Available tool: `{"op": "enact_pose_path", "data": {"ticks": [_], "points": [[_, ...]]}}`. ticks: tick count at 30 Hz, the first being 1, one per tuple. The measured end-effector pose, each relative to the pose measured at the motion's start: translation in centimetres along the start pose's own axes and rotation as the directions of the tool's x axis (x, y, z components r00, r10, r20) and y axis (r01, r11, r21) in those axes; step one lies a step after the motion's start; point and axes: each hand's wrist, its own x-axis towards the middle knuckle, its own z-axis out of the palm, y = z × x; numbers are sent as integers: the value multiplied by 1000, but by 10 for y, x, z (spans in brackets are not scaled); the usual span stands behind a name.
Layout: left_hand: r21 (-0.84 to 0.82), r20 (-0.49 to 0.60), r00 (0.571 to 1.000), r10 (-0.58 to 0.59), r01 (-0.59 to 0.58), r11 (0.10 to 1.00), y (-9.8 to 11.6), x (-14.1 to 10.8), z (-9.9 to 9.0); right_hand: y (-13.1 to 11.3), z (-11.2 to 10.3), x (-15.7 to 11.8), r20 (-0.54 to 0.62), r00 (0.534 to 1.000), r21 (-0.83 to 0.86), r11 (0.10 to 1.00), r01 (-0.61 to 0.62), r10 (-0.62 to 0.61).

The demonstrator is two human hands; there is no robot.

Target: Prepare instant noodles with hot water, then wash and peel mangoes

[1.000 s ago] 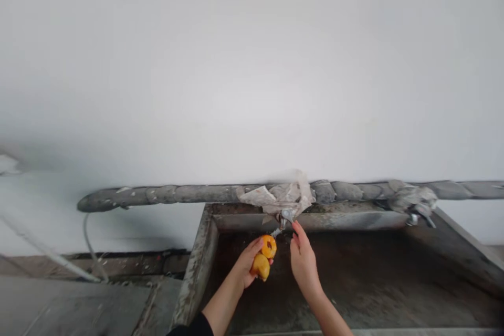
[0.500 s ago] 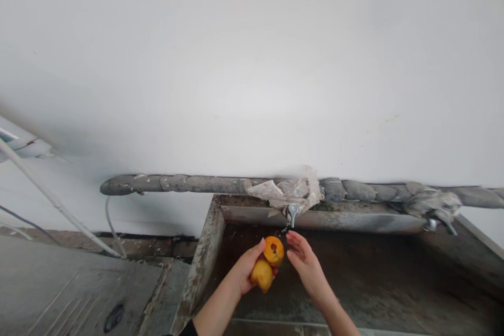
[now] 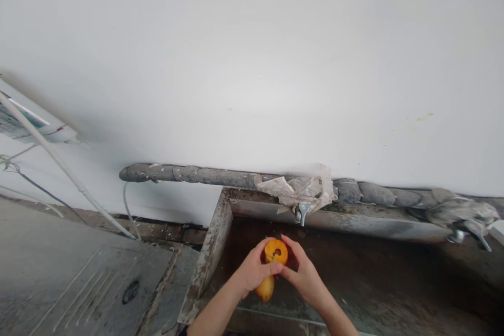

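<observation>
A yellow-orange squash (image 3: 265,287) is held over the stone sink, its round cut end (image 3: 276,251) facing up with a dark hollow in the middle. I cannot tell whether this is one piece or two held together. My left hand (image 3: 254,268) is closed around its left side. On the other side, my right hand (image 3: 301,268) curves round the cut end, and the two thumbs meet in front. The fingers behind the squash are partly hidden. Just beyond the hands is a metal tap (image 3: 301,213), wrapped in pale torn plastic (image 3: 303,191).
The stone sink (image 3: 212,239) stands against a white wall (image 3: 252,63). A grey wrapped pipe (image 3: 220,177) runs along the wall to a second tap (image 3: 472,232) at right. At left are a white pole (image 3: 74,178), a thin hose (image 3: 128,205) and a grey slab (image 3: 98,268) with grooves.
My right hand has come in from beside the tap and taken hold of the squash alongside my left. The view has turned slightly left.
</observation>
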Motion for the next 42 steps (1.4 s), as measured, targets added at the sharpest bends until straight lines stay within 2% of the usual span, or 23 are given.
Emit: {"op": "enact_pose_path", "data": {"ticks": [4, 6, 9, 12, 17, 25, 34, 42], "points": [[125, 2, 995, 101, -101, 987, 8, -4, -3, -13, 0, -2, 113, 993, -7, 999, -44, 44], [164, 18, 992, 124, -125, 979, 13, -6, -2, -20, -1, -4, 134, 989, -46, 998, -53, 59], [200, 71, 985, 156, -167, 965, 23, -10, 2, -27, 1, -10, 97, 995, -208, 977, 53, -33], [231, 116, 977, 179, -202, 952, 31, -14, 8, -29, 6, -13, 54, 988, -394, 906, 156, -147], [285, 62, 978, 201, -210, 935, 34, -17, 13, -28, 13, -12, 34, 985, -511, 844, 164, -170], [261, 20, 977, 210, -208, 943, 33, -16, 16, -35, 17, -12, 17, 994, -477, 873, 99, -104], [205, -26, 984, 178, -169, 964, 27, -16, 19, -36, 15, -12, 50, 991, -369, 920, 135, -125], [37, 18, 987, 158, -159, 987, 29, -16, 23, -28, 12, -13, 64, 989, -244, 959, 143, -132]]}}
